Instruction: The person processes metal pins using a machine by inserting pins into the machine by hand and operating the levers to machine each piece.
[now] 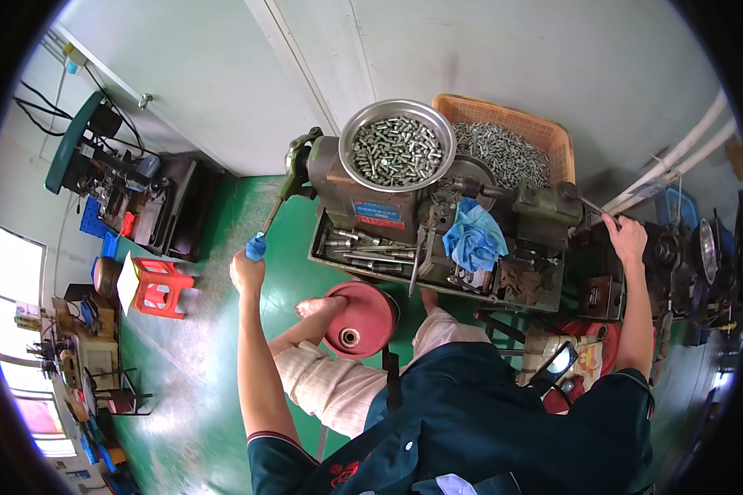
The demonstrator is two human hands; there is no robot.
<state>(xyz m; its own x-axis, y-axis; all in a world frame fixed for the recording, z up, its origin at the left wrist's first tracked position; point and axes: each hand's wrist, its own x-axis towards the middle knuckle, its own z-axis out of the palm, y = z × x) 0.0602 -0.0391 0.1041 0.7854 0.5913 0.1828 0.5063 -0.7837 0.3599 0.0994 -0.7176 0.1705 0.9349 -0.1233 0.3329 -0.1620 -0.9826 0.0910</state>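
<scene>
My left hand (247, 271) is closed round the end of a long metal lever (272, 216), where a blue rag (256, 246) is wrapped. The lever runs up to the left end of a small bench lathe (330, 177). On the far right, my right hand (630, 239) grips the thin handle (592, 205) that sticks out from the lathe's right end. Short metal parts fill a round steel bowl (355, 177) standing on the machine. A crumpled light-blue cloth (475, 236) lies over the machine's middle.
An orange basket (560, 140) of small metal parts stands behind the lathe. Metal rods lie in the tray (326, 254) below it. My foot rests near a red round lid (360, 318). A red stool (159, 289) and another machine (169, 198) stand at left.
</scene>
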